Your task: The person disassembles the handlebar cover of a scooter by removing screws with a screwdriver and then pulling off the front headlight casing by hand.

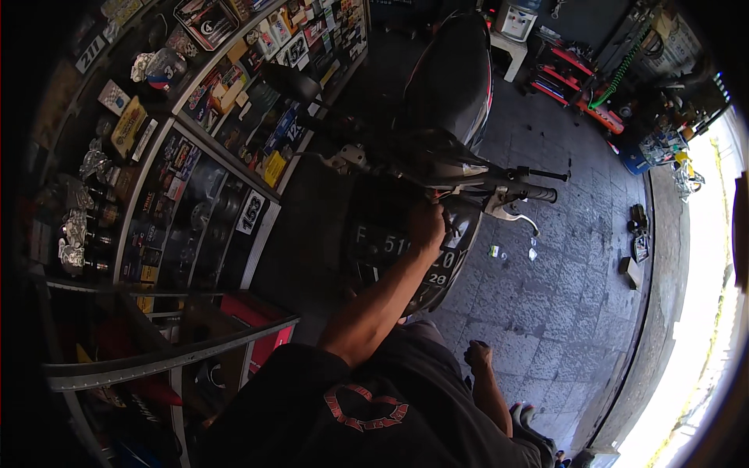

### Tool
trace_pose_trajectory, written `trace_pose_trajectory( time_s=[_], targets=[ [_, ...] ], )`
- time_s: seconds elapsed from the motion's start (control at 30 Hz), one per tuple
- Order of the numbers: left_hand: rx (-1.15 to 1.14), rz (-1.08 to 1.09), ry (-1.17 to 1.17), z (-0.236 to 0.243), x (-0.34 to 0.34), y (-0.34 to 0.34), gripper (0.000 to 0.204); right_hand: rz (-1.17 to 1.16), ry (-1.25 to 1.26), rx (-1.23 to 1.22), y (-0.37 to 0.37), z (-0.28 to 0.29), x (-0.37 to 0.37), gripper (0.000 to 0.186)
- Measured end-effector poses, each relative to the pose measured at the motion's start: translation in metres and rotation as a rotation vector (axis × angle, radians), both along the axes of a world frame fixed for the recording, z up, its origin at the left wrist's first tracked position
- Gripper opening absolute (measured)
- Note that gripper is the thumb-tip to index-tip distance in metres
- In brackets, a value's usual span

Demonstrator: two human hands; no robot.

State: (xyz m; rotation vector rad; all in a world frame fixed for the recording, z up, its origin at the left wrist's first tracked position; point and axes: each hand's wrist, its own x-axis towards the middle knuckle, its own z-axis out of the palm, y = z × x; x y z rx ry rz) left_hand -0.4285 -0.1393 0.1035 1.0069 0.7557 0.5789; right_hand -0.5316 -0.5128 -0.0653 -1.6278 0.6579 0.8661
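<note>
A dark motorcycle (451, 86) stands in front of me, its front end towards me. My left hand (427, 226) reaches to the front, just below the handlebar, above the number plate (378, 240). Its fingers look curled, and what they grip is hidden in shadow. To the right of the hand runs the handlebar grip (540, 193) with a silver lever (511, 212) below it. Low beside my body hangs my right hand (479, 356), apart from the motorcycle. Its fingers are curled in, and a dark patch shows at them, too unclear to name.
Shelves (173, 117) with packaged parts and stickers line the left; a metal rack (172, 363) stands nearer. At the back right are a water dispenser (516, 22), a red tool cart (558, 74) and a green coiled hose (620, 74). Small scraps (495, 251) lie on the tiled floor.
</note>
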Motion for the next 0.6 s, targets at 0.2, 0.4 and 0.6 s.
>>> trace_pose_trajectory(
  time_s=[0.2,0.4,0.6],
  targets=[
    [0.276,-0.134,-0.140,0.023,-0.021,-0.003,0.013,0.082,0.036,-0.037,-0.002,0.003,-0.016,0.011],
    [0.200,-0.127,-0.169,0.024,-0.038,-0.012,0.018,0.100,0.024,-0.100,-0.004,0.009,0.004,0.011],
    [0.075,-0.103,-0.046,0.035,-0.039,-0.017,0.018,0.205,-0.227,-0.020,0.043,0.035,0.049,0.023]
  ],
)
